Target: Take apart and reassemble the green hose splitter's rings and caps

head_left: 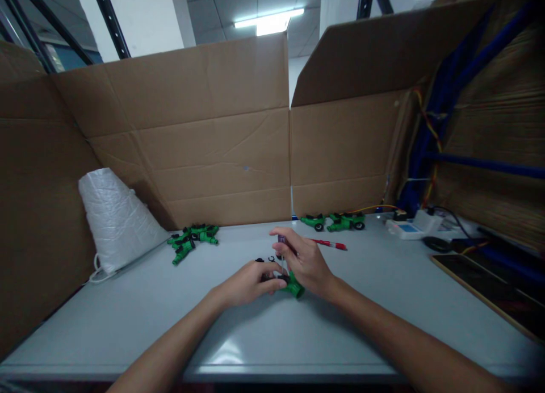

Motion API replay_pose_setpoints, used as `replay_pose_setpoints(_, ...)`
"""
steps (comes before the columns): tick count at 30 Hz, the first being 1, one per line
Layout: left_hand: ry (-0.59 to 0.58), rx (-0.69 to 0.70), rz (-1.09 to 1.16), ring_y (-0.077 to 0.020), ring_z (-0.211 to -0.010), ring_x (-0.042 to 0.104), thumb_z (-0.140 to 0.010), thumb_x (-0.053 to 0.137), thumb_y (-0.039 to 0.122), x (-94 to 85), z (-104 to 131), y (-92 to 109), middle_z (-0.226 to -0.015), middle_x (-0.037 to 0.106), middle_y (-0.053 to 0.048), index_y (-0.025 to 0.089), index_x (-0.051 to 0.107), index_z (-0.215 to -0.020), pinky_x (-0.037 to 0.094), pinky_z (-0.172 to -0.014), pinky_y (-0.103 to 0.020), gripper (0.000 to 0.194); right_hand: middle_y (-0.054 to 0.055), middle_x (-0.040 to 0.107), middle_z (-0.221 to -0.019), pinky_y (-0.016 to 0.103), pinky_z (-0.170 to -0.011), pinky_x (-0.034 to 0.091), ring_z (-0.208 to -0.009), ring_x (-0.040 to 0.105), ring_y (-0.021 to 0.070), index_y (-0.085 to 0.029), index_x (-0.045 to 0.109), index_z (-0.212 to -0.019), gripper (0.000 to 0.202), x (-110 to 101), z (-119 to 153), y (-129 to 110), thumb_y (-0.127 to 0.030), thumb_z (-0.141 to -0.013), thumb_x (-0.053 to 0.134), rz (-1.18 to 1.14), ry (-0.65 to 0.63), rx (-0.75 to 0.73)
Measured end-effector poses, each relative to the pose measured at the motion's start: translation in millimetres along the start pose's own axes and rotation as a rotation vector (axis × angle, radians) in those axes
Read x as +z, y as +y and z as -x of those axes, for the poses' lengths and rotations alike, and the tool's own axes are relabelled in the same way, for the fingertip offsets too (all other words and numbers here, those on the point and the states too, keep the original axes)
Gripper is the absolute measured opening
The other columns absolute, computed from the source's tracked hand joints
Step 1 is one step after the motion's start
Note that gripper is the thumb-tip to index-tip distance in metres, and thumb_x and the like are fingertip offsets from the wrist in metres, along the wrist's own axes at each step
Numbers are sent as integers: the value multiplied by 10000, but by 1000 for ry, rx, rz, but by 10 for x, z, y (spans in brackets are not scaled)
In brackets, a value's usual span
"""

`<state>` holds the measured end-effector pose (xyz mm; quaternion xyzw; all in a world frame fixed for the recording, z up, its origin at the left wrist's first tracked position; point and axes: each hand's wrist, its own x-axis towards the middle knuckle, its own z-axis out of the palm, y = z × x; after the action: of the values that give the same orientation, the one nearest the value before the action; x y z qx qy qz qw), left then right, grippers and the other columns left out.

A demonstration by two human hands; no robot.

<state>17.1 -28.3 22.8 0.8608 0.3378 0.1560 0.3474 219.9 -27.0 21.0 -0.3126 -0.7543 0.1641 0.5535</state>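
Near the middle of the table, my left hand is closed around a green and black toy part, steadying it on the surface. My right hand grips a screwdriver held upright, its shaft pointing down at the black portion of the part. Fingers hide the tip and much of the part. Just behind my left hand lie small black pieces. A red pen-like stick lies behind my right hand.
Several green and black toy parts lie at the back left, beside a white wrapped bundle. Green toy vehicles with wheels stand at the back. A power strip is at right; cardboard walls enclose the table.
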Motion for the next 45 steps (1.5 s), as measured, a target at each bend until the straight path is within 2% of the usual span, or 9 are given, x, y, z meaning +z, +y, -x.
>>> replay_pose_setpoints(5,2,-2,-7,-131,-638,540,-1017,591,492,-1,-5,-6,-729,650,4,160,695,-987,396,-633,-225,349,37,700,-995,255,-545,503,-517,555,110,-293,596,-1375,382,35,5,-19,-432,-1122,346,-135,-41,64)
replay_pose_setpoints(9,5,-1,-10,-130,-650,544,-1014,597,482,4,-5,-3,-743,654,5,160,681,-969,396,-640,-225,335,38,702,-1020,225,-438,445,-455,524,81,-278,589,-1341,390,44,0,-75,-494,-1113,359,-256,-57,138)
replay_pose_setpoints(19,3,3,-49,-128,-619,533,-1014,600,486,-6,-7,6,-713,650,10,159,699,-987,397,-633,-227,343,17,710,-892,258,-500,470,-484,538,117,-265,618,-1235,308,15,-22,-84,-470,-1093,438,-179,-37,135)
replay_pose_setpoints(26,18,6,-36,-137,-635,561,-1018,596,491,7,-2,-11,-723,681,-3,156,717,-1075,422,-655,-225,361,19,651,-856,280,-617,468,-684,582,171,-250,632,-1023,186,18,-16,-102,-433,-1001,657,-47,10,60)
replay_pose_setpoints(31,16,13,-30,-138,-629,558,-1020,595,490,-7,-5,-8,-712,671,1,154,720,-1089,422,-658,-226,365,-5,620,-844,274,-618,471,-645,554,153,-266,623,-1196,232,38,-1,-81,-408,-1013,638,-48,33,68)
replay_pose_setpoints(33,12,7,-26,-135,-624,554,-1018,598,490,-6,-8,-7,-709,668,3,154,719,-1082,420,-653,-225,362,8,648,-898,277,-628,486,-644,567,150,-276,625,-1237,248,40,7,-73,-406,-1026,615,-46,34,58)
replay_pose_setpoints(36,8,0,-20,-131,-619,548,-1016,604,480,8,-11,-15,-708,662,8,154,714,-1065,413,-640,-223,347,43,701,-1050,277,-625,503,-652,600,144,-287,642,-1261,247,44,16,-66,-393,-1068,531,-62,-12,25)
replay_pose_setpoints(39,17,-1,-17,-129,-625,544,-1014,611,468,22,-15,-34,-712,652,8,149,704,-1034,407,-635,-222,332,51,720,-1090,264,-563,496,-577,577,119,-291,613,-1332,303,53,19,-81,-374,-1107,427,-126,-66,32)
replay_pose_setpoints(45,2,-5,-2,-128,-641,559,-1015,605,471,18,-18,-40,-749,680,-7,149,679,-992,407,-639,-220,331,59,725,-1087,234,-480,479,-501,546,87,-251,572,-1290,280,60,18,-123,-406,-1105,429,-213,-41,115)
